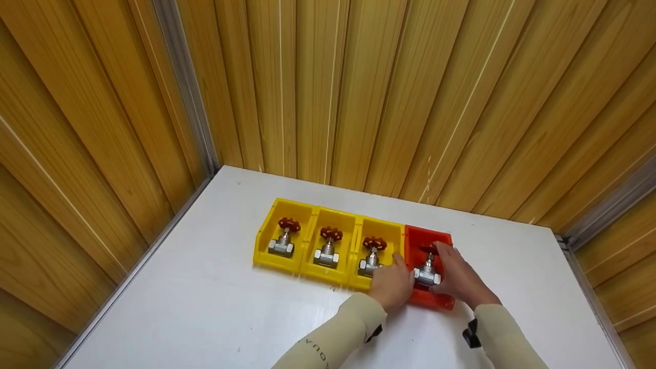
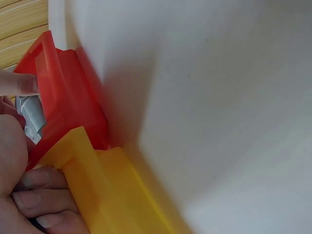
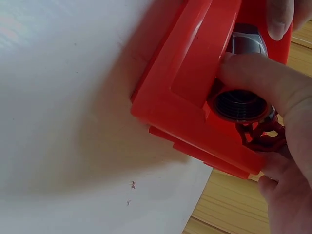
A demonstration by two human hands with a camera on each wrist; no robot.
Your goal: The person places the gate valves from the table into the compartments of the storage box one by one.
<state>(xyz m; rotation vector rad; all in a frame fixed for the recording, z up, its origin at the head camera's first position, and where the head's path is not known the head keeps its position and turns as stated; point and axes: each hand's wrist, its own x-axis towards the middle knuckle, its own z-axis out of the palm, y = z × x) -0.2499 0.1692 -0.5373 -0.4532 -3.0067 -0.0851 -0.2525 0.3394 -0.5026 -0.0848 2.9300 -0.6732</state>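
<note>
A metal valve [image 1: 427, 274] with a dark red handwheel sits inside the red bin [image 1: 433, 300] at the row's right end. My right hand [image 1: 464, 277] holds this valve, thumb across its body and fingers up by the handwheel. The threaded mouth of the valve [image 3: 240, 105] faces the right wrist camera. My left hand [image 1: 392, 284] grips the wall where the yellow bin [image 1: 394, 230] meets the red one. In the left wrist view its curled fingers [image 2: 46, 202] are inside the yellow bin. That bin's own valve [image 1: 370, 264] is partly hidden behind the left hand.
Two more yellow compartments [image 1: 330, 279] continue the row leftward, holding a valve [image 1: 326, 254] and another valve [image 1: 281, 246]. All stand on a white table [image 1: 205, 307]. Wood-patterned walls [image 1: 318, 92] rise behind and beside it, with metal posts [image 1: 187, 87] at the corners.
</note>
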